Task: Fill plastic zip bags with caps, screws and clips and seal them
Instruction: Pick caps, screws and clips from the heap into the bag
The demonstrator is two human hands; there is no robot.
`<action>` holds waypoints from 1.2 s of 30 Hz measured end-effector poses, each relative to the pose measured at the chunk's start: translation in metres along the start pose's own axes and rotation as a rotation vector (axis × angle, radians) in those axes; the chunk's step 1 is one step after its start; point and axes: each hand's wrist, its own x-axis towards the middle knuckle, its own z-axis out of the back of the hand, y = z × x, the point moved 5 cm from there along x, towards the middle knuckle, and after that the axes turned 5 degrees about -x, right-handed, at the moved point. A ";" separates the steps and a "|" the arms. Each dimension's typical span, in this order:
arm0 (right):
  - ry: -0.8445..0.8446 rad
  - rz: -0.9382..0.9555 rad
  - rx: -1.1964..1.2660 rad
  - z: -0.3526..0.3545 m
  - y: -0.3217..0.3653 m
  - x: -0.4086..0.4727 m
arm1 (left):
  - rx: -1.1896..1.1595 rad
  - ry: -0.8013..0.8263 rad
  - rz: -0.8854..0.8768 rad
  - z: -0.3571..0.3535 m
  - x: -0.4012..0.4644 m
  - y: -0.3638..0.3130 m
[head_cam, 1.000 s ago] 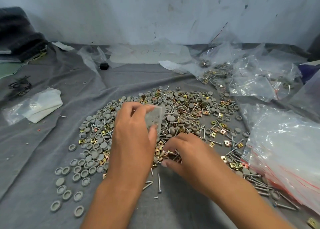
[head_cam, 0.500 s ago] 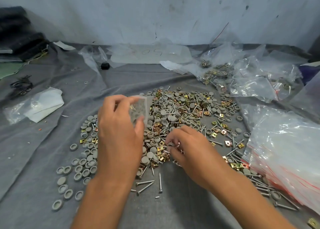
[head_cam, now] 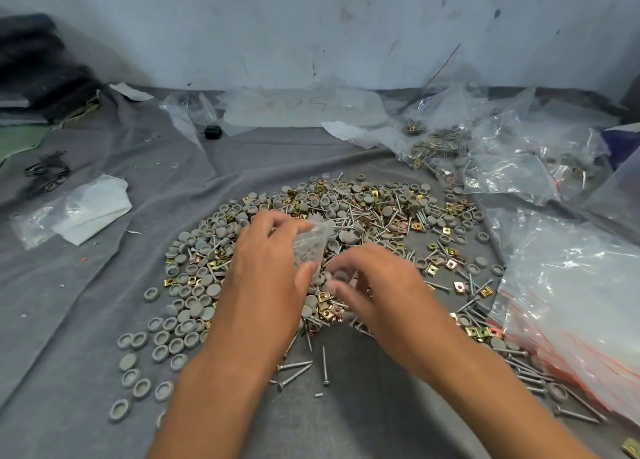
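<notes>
Left hand (head_cam: 266,268) grip pinches small zip bag (head_cam: 310,245); right hand (head_cam: 377,285) fingers curled, blurred, contents unclear.

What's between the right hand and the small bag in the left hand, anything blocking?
Nothing visible. The left hand holds the small zip bag above the pile of caps, screws and clips; the right hand, motion-blurred, is just beside it with only open air between.

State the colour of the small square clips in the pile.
Brassy gold clips, clearest in the head view.
</notes>
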 end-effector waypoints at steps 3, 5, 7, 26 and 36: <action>-0.310 0.060 0.050 0.027 0.005 0.001 | -0.001 0.014 -0.025 -0.003 -0.001 -0.003; -0.365 0.137 0.027 0.031 0.013 0.002 | -0.001 0.030 -0.044 -0.006 -0.003 -0.007; -0.333 0.163 -0.049 0.025 0.018 0.002 | 0.005 0.044 -0.059 -0.011 -0.004 -0.009; 0.248 -0.210 -0.202 0.006 -0.036 -0.003 | -0.051 -0.017 -0.033 -0.009 -0.003 -0.007; 0.239 -0.185 -0.406 -0.012 -0.013 -0.005 | -0.036 -0.013 -0.033 -0.010 -0.003 -0.004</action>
